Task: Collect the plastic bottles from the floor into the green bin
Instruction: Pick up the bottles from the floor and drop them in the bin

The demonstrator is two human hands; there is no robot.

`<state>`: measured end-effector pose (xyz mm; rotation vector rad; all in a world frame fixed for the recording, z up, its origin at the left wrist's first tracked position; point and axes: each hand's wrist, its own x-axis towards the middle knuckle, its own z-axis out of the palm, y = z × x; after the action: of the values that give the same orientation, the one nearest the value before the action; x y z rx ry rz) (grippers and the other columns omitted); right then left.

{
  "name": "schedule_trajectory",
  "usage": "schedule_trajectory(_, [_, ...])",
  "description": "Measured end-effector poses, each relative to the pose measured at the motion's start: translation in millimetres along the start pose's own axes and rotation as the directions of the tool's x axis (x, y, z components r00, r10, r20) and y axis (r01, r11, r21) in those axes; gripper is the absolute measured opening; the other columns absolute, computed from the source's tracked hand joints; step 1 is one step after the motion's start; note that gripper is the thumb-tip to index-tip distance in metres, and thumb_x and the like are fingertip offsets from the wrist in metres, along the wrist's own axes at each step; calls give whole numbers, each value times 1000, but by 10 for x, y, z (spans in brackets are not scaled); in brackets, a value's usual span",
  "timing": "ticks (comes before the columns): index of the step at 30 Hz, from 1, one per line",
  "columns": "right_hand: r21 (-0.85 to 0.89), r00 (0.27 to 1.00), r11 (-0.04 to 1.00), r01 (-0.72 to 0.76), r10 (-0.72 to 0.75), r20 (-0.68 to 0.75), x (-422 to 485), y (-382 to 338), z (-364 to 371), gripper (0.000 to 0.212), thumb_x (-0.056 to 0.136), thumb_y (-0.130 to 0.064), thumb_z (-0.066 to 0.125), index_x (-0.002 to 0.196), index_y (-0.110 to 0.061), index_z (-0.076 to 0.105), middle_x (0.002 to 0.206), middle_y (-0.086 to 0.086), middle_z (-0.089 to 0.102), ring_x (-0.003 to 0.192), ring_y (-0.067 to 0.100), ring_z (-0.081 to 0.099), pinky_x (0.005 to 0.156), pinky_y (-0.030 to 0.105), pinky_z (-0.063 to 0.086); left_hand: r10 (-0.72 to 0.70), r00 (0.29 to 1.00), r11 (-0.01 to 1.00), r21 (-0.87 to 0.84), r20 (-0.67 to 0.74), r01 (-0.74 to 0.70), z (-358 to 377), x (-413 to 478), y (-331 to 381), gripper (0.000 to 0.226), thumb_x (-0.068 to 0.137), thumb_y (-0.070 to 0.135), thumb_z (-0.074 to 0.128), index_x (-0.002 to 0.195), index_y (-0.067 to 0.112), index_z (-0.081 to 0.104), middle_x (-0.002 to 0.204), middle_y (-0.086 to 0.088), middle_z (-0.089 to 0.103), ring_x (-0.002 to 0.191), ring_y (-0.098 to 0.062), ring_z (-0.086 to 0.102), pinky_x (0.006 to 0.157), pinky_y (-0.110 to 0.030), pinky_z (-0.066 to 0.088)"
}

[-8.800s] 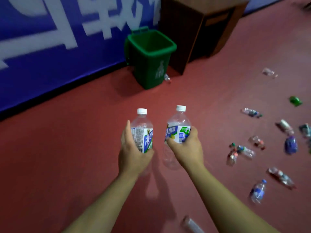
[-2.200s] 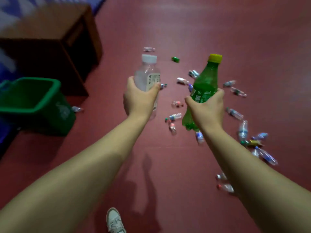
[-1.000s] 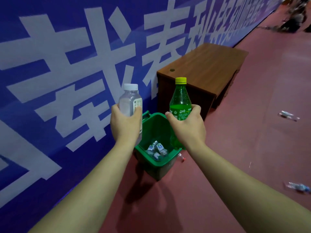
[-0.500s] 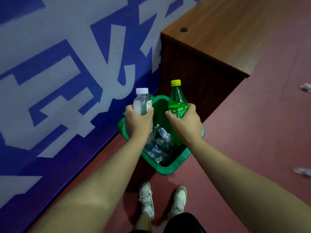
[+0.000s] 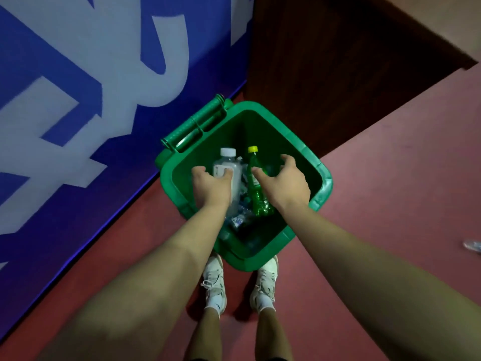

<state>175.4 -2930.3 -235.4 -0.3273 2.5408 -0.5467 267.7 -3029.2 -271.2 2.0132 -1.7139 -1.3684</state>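
Once round green bottle (image 5: 257, 195), right hand (image 5: 285, 183) now spread loose
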Motion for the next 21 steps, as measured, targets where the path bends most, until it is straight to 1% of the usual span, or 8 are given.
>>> schedule_trajectory(3, [6, 1000, 1000, 6, -6, -3, 55, 26, -30, 81, 81, -67, 62, 145, -23, 37, 125, 2, 64, 110, 26, 63, 82, 35, 50, -15, 1000, 1000, 5, -7, 16, 37, 58, 14, 64, 80, 41, 73, 129, 11, 44, 123, -4, 56, 100, -23, 58, 74, -27, 38])
schedule_trajectory(5, [17, 1000, 1000, 16, -16, -14, 63, -3, -105, 79, 82, -66, 62, 145, -24, 38, 126, 1, 64, 109, 25, 64, 84, 36, 53, 0, 1000, 1000, 7, -3, 0, 4, 54, 75, 63, 81, 43, 71, 128, 12, 43, 124, -3, 55, 104, -25, 58, 76, -30, 43])
schedule_trajectory(7, [38, 999, 999, 24, -23, -35, 56, -69, -224, 78, 81, -65, 62, 144, -24, 39, 128, 0, 64, 111, 25, 64, 88, 38, 52, 41, 999, 999, 12, 4, -42, -68, 17, 195, 63, 82, 44, 70, 129, 13, 43, 126, -3, 54, 106, -25, 58, 77, -32, 46])
schedule_trajectory(10, [81, 997, 996, 29, -23, -74, -51, -214, -479, 77, 81, -65, 62, 143, -25, 40, 130, -1, 63, 114, 25, 62, 90, 38, 51, 132, 991, 991, 10, 17, -132, -245, -156, 458, 61, 83, 45, 68, 130, 15, 43, 129, -1, 53, 107, -23, 58, 76, -31, 44])
schedule_trajectory(13, [128, 989, 991, 30, -10, -149, -261, -314, -789, 79, 80, -66, 60, 144, -26, 39, 133, -2, 62, 117, 24, 61, 92, 41, 52, 227, 973, 974, 17, 42, -228, -435, -410, 742, 60, 83, 47, 66, 130, 19, 42, 130, 2, 52, 110, -22, 57, 77, -32, 43])
schedule_trajectory(17, [237, 966, 971, 25, 37, -257, -675, -285, -1189, 79, 79, -66, 61, 144, -27, 39, 129, -1, 63, 117, 23, 61, 93, 39, 51, 404, 910, 912, 39, 94, -409, -636, -881, 1045, 60, 86, 47, 64, 134, 19, 42, 133, 1, 53, 112, -20, 56, 77, -29, 38])
schedule_trajectory(20, [345, 935, 938, 18, 106, -338, -1081, -94, -1499, 78, 79, -65, 62, 144, -28, 39, 130, 0, 63, 118, 23, 60, 95, 41, 51, 529, 833, 841, 27, 162, -540, -735, -1379, 1207, 59, 88, 43, 63, 136, 19, 42, 134, -1, 52, 110, -17, 54, 79, -28, 36])
schedule_trajectory(21, [384, 919, 923, 17, 137, -370, -1230, 10, -1611, 78, 79, -65, 63, 144, -28, 40, 129, 0, 63, 118, 23, 61, 95, 41, 51, 570, 803, 814, 11, 176, -581, -744, -1559, 1245, 58, 88, 42, 64, 136, 18, 42, 133, -2, 52, 111, -18, 54, 80, -28, 37])
